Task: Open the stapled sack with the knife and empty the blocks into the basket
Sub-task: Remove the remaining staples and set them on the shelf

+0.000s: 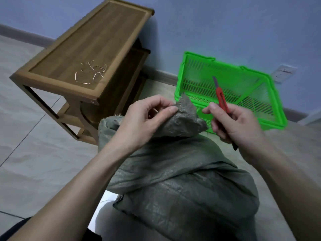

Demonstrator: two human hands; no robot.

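Note:
A grey-green woven sack [182, 180] stands on the floor in front of me, its top folded over. My left hand [145, 119] pinches the folded top edge of the sack between thumb and fingers. My right hand [238, 126] grips a red utility knife [221, 96] with its blade pointing up and away, just right of the sack's top. Behind them a bright green plastic basket [260, 84] sits against the wall, with nothing visible inside. The blocks are hidden inside the sack.
A wooden shelf table [83, 54] stands at the left, with several pulled metal staples [92, 72] on its top. A wall socket [284, 73] is at the right on the blue wall. Beige tile floor lies all around.

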